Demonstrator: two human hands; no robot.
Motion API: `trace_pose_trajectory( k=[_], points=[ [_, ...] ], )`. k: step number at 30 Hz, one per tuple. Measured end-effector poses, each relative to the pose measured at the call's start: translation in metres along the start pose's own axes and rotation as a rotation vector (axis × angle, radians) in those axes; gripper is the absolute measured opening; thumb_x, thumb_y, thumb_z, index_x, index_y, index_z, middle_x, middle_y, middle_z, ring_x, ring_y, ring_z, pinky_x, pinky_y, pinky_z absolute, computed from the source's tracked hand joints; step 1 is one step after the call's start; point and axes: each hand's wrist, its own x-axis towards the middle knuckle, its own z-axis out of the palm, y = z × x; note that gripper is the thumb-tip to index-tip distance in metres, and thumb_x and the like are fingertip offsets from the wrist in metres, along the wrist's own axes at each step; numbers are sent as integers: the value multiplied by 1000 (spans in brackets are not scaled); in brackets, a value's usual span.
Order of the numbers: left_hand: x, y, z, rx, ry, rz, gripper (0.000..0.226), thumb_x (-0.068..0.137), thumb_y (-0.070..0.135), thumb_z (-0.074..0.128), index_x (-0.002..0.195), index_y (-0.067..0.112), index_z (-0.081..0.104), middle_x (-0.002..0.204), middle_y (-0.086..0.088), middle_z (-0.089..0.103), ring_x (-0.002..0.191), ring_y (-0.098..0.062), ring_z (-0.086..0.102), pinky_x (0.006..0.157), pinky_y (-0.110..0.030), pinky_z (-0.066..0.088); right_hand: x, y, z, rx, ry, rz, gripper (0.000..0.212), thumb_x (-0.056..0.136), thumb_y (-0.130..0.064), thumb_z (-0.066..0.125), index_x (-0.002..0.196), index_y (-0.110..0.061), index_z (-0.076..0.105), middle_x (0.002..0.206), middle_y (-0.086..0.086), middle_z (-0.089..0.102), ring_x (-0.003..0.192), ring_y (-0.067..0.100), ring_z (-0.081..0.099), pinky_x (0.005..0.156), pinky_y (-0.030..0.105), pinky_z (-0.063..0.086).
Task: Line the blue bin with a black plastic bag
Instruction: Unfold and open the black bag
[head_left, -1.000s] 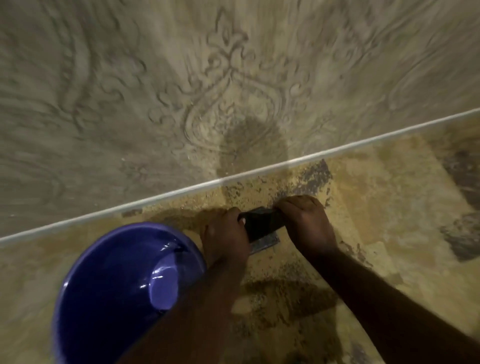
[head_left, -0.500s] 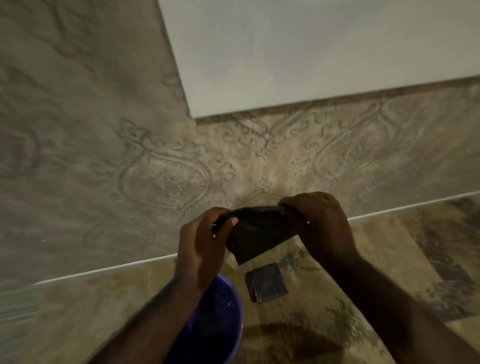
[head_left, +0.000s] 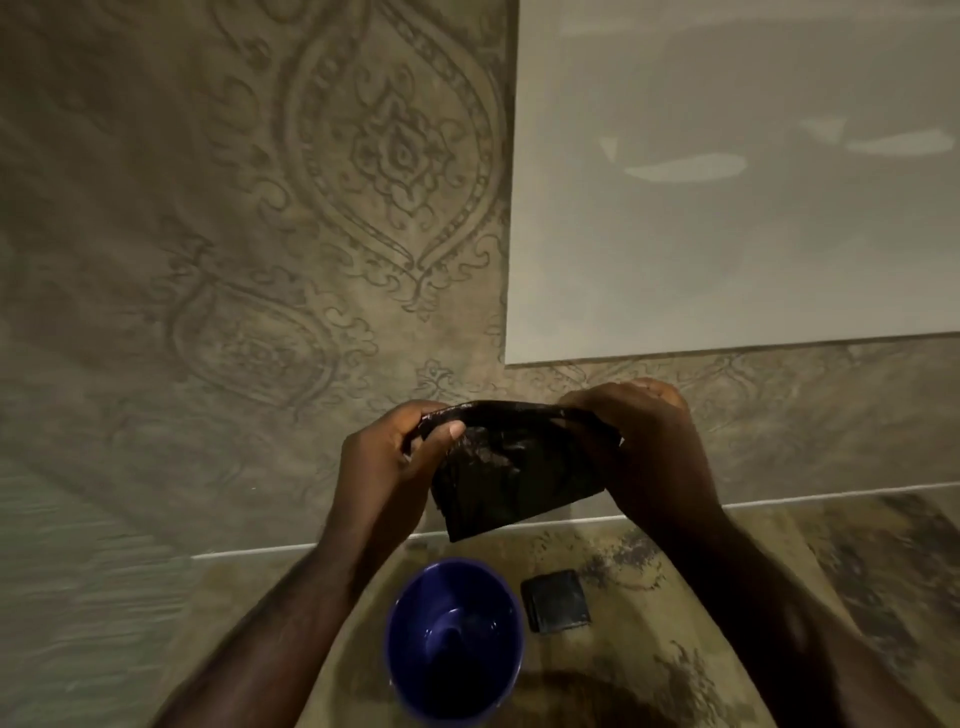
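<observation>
The blue bin (head_left: 456, 642) stands upright on the floor at the bottom centre, with nothing inside it that I can see. Above it I hold a folded black plastic bag (head_left: 511, 475) in the air, stretched between both hands. My left hand (head_left: 392, 457) pinches its left top corner and my right hand (head_left: 647, 452) grips its right top edge. The bag hangs partly unfolded, clear of the bin.
A small folded black square (head_left: 557, 600), seemingly another bag, lies on the floor right of the bin. A patterned wall (head_left: 260, 260) rises directly ahead, with a pale glossy panel (head_left: 727, 182) at upper right. The floor (head_left: 675, 597) is mottled brown.
Both hands have lifted the black bag from the floor to chest height and pulled it wider. The view has tilted up, so the bin now sits lower and centred.
</observation>
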Motion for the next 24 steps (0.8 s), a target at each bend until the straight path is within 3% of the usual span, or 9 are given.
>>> trace_pose_trajectory(
  k=[3, 7, 9, 11, 13, 16, 18, 21, 24],
  points=[
    [-15, 24, -38, 20, 22, 16, 10, 90, 27, 62, 91, 37, 66, 80, 11, 69, 76, 0, 63, 61, -9, 44, 13, -40, -18, -31, -4, -80, 14, 89, -27, 61, 90, -19, 73, 78, -4, 72, 71, 7, 58, 76, 33, 49],
    [-31, 47, -75, 5, 73, 41, 19, 90, 23, 64, 85, 41, 63, 81, 12, 70, 77, -3, 64, 64, -14, 49, 20, -83, -31, -79, -23, 19, 11, 87, -28, 64, 94, -27, 72, 87, -10, 72, 79, 3, 53, 87, 45, 47],
    [-39, 56, -89, -50, 89, 40, 19, 90, 20, 64, 86, 38, 64, 82, 9, 71, 77, -2, 65, 65, -14, 50, 22, -103, -37, -67, 9, 18, 16, 87, -33, 63, 101, -29, 70, 94, -11, 73, 85, 8, 59, 92, 48, 46],
    [-46, 62, -98, -131, 86, 30, 16, 91, 18, 63, 88, 34, 66, 83, 9, 72, 77, 1, 66, 66, -13, 51, 21, -121, -41, -58, 62, 32, 34, 86, -36, 65, 119, -27, 62, 110, -6, 70, 102, 16, 61, 98, 47, 43],
    [-50, 67, -107, -208, 82, 22, 14, 91, 19, 62, 92, 31, 69, 84, 9, 72, 80, -3, 68, 68, -20, 54, 14, -138, -42, -66, 133, 32, 56, 84, -41, 67, 135, -25, 47, 130, -1, 57, 119, 19, 50, 103, 44, 39],
    [-52, 68, -118, -302, 81, -2, 11, 92, 20, 61, 98, 24, 70, 92, 2, 74, 89, -16, 70, 76, -36, 57, -11, -159, -39, -150, 161, -80, 76, 75, -61, 67, 135, -24, 41, 139, 3, 40, 129, 23, 38, 107, 47, 31],
    [-52, 71, -125, -365, 69, -21, 13, 93, 19, 60, 101, 23, 70, 97, -2, 74, 94, -20, 70, 81, -40, 56, -31, -165, -32, -203, 129, -208, 82, 69, -72, 65, 133, -25, 43, 139, 6, 38, 131, 26, 37, 110, 50, 23],
    [-51, 73, -132, -445, 33, -66, 14, 93, 18, 60, 102, 23, 70, 101, -7, 74, 98, -26, 70, 86, -46, 55, -47, -171, -21, -297, 92, -305, 77, 66, -70, 68, 128, -29, 47, 135, 3, 42, 130, 25, 39, 109, 53, 23],
    [-50, 70, -137, -459, 0, -104, 16, 93, 17, 60, 107, 18, 68, 104, -9, 74, 100, -28, 69, 89, -51, 54, -47, -172, -14, -338, 124, -344, 53, 73, -49, 74, 117, -30, 52, 129, 0, 47, 124, 21, 44, 107, 53, 25]
  ],
)
